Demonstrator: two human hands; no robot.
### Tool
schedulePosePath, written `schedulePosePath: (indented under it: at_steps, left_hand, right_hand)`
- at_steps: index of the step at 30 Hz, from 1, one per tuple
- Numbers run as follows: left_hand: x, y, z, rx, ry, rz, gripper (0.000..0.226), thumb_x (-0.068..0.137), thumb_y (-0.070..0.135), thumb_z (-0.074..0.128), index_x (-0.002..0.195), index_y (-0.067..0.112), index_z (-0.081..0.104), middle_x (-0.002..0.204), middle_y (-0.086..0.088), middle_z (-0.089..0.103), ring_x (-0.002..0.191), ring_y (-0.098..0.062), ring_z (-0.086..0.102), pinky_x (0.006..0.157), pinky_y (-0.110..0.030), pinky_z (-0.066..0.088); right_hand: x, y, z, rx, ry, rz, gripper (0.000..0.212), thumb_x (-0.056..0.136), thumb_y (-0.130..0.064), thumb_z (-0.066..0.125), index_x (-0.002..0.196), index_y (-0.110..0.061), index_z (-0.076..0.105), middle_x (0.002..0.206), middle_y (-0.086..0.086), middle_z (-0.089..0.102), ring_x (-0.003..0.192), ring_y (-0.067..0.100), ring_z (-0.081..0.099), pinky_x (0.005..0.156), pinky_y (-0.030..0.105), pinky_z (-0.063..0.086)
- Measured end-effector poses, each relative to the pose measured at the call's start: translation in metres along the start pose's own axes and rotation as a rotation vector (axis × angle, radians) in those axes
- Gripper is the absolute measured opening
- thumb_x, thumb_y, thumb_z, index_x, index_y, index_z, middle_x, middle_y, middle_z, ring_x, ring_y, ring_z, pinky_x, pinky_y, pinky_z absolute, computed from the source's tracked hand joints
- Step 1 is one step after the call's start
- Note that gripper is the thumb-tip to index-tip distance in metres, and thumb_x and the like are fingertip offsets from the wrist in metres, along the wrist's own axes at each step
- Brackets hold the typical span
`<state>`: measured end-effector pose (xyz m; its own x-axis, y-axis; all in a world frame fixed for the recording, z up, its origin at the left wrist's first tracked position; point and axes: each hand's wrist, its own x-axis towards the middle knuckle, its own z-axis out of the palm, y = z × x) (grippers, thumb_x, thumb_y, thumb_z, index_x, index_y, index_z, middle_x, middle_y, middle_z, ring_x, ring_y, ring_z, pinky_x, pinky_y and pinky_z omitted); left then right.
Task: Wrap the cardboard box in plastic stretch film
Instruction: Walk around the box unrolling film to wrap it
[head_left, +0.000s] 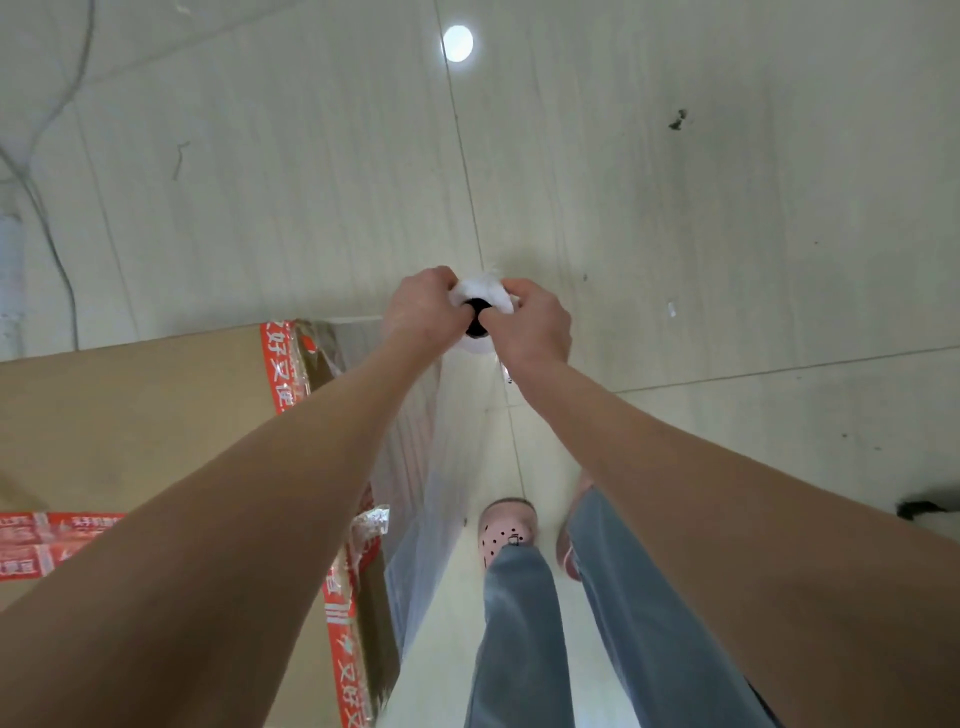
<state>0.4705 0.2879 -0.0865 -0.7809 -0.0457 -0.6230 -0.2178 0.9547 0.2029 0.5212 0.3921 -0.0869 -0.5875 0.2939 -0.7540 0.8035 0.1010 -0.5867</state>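
Looking down, we see our left hand (423, 306) and right hand (535, 325) curled tight round the top of an upright stretch film roll (483, 291), held beside the cardboard box (130, 415) at left, likely so the film sheet (447, 467) draws taut along its side

Both bare arms stretch forward, converging toward the wrists; the left hand (423, 309) and right hand (535, 327) meet side by side. Each hand curls round the end of a film roll (488, 292).
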Motion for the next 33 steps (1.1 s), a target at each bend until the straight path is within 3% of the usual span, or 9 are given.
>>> schedulePosePath:
  at_steps: [3,7,10,17,20,23,27,30,33]
  left_hand:
    - [-0.003,-0.014,-0.002,-0.148,0.068,-0.152,0.019,0.078,0.027,0.054,0.088,0.011,0.052,0.08,-0.008,0.065,0.074,-0.029,0.064,0.067,-0.038,0.054]
    - [-0.001,-0.025,-0.007,-0.31,0.032,-0.297,0.025,0.083,0.031,0.058,0.09,0.009,0.049,0.093,-0.012,0.066,0.073,-0.031,0.068,0.071,-0.043,0.058]
    - [0.004,-0.029,-0.017,-0.15,0.005,-0.146,0.025,0.084,0.033,0.06,0.089,0.011,0.05,0.091,-0.009,0.067,0.078,-0.027,0.064,0.066,-0.035,0.05]
    - [0.03,-0.026,-0.037,0.266,-0.06,0.21,0.048,0.085,0.019,0.056,0.132,0.024,0.048,0.114,-0.004,0.058,0.105,-0.026,0.058,0.074,-0.031,0.043]
    - [0.044,-0.026,-0.052,0.396,-0.099,0.235,0.033,0.083,0.017,0.054,0.116,0.018,0.058,0.105,-0.006,0.058,0.096,-0.028,0.059,0.067,-0.031,0.04]
    - [0.056,-0.031,-0.064,0.361,-0.118,0.176,0.023,0.081,0.017,0.055,0.104,0.013,0.056,0.099,-0.008,0.057,0.09,-0.029,0.058,0.064,-0.031,0.038]
    - [0.068,-0.046,-0.077,0.106,-0.083,-0.025,0.013,0.08,0.022,0.057,0.088,0.011,0.053,0.089,-0.007,0.058,0.078,-0.028,0.056,0.06,-0.029,0.039]
    - [0.077,-0.056,-0.085,-0.111,-0.067,-0.166,0.018,0.08,0.025,0.058,0.076,0.01,0.049,0.081,-0.01,0.065,0.072,-0.028,0.066,0.063,-0.035,0.053]
    - [0.086,-0.066,-0.094,-0.3,-0.086,-0.298,0.025,0.08,0.029,0.06,0.067,0.012,0.047,0.063,-0.01,0.067,0.055,-0.023,0.069,0.063,-0.033,0.059]
  right_hand:
    - [0.005,-0.011,0.014,0.065,-0.048,0.042,0.037,0.079,-0.018,0.063,0.115,-0.021,0.057,0.098,-0.004,0.059,0.08,0.015,0.055,0.065,0.021,0.042]
    - [0.008,-0.014,0.032,0.16,-0.14,0.206,0.041,0.079,-0.018,0.067,0.117,-0.016,0.052,0.096,0.0,0.052,0.085,0.022,0.063,0.082,0.038,0.056]
    - [0.011,-0.013,0.04,0.149,-0.077,0.19,0.036,0.078,-0.019,0.065,0.112,-0.018,0.053,0.092,-0.003,0.053,0.09,0.025,0.065,0.083,0.04,0.055]
    - [0.018,-0.024,0.055,0.003,-0.096,0.199,0.049,0.066,-0.035,0.066,0.113,-0.028,0.055,0.083,-0.011,0.057,0.081,0.022,0.067,0.079,0.04,0.056]
    - [0.022,-0.034,0.061,-0.084,-0.088,0.19,0.05,0.061,-0.043,0.062,0.11,-0.035,0.054,0.084,-0.014,0.058,0.073,0.015,0.065,0.075,0.038,0.055]
    - [0.027,-0.048,0.066,-0.16,-0.041,0.158,0.052,0.064,-0.043,0.062,0.115,-0.036,0.055,0.074,-0.021,0.049,0.062,0.0,0.051,0.062,0.027,0.043]
    - [0.037,-0.067,0.078,-0.116,-0.005,0.127,0.046,0.073,-0.037,0.066,0.116,-0.028,0.053,0.079,-0.014,0.051,0.062,-0.002,0.047,0.05,0.02,0.031]
    - [0.044,-0.082,0.089,-0.061,-0.062,0.15,0.056,0.078,-0.035,0.065,0.128,-0.024,0.044,0.096,-0.005,0.051,0.064,0.004,0.049,0.054,0.022,0.035]
    - [0.052,-0.1,0.1,-0.049,-0.092,0.146,0.056,0.078,-0.033,0.065,0.129,-0.022,0.044,0.095,-0.005,0.049,0.066,0.008,0.051,0.052,0.02,0.034]
